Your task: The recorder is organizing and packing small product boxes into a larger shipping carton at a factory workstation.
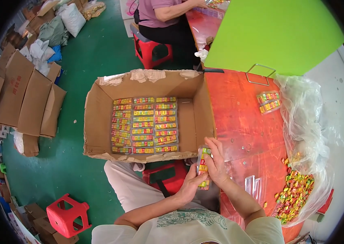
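Observation:
Over my lap, just past the near right corner of the box, both hands hold a narrow clear plastic tray (203, 166) filled with small wrapped pieces in green, red and yellow. My left hand (190, 185) grips its lower left side, thumb across the front. Against the upper right side lies my right hand (216, 162), its fingers extended along the edge. Just beyond my hands is an open cardboard box (145, 83). Filled trays (142, 125) stand in it in three columns, with bare cardboard to their right.
On the red table (241, 130) at right are a loose heap of wrapped pieces (296, 191), two filled trays (268, 101), empty clear trays (254, 185) and a plastic bag (302, 110). A green panel (277, 36) stands beyond. Red stools (68, 215) and a seated person (160, 20) are nearby.

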`<state>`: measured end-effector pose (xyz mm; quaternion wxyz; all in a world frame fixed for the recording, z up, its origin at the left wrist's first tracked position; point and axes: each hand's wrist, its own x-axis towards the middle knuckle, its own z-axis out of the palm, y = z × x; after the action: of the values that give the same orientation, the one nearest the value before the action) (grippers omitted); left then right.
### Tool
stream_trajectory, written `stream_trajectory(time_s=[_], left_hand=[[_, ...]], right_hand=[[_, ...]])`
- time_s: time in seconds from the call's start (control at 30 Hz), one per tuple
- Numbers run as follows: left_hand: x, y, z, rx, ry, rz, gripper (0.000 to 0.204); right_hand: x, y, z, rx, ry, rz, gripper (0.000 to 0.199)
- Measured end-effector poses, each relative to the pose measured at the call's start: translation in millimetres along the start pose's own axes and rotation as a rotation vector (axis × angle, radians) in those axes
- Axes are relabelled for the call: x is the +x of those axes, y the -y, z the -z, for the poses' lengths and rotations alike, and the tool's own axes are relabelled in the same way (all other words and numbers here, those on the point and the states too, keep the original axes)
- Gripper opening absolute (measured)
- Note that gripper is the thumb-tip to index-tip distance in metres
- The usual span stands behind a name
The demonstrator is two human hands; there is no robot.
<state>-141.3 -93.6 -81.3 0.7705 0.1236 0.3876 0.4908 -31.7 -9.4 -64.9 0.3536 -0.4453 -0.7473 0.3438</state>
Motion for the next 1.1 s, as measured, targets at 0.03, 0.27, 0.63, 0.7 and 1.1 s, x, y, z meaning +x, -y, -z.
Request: stream_trajectory(time_s=[0.03,0.27,0.63,0.7,1.1], left_hand=[[0,-7,3,0.059,0.000,-0.043,0.043],[-5,-69,31,0.252,0.068,-0.013,0.050],[4,-149,97,1.043,0.283,0.023,0.057],[6,-159,106,1.104,0.333,0.070,0.055],[31,-204,175,0.869,0.361,0.179,0.057]], right_hand=[[5,2,-5,0.062,-0.005,-0.013,0.050],[47,13,-8,0.131,0.306,-0.080,0.065],[95,13,-22,0.222,0.944,-0.410,0.043],[101,5,-34,0.319,0.993,-0.452,0.040],[108,-9,-102,0.763,0.868,-0.901,0.030]])
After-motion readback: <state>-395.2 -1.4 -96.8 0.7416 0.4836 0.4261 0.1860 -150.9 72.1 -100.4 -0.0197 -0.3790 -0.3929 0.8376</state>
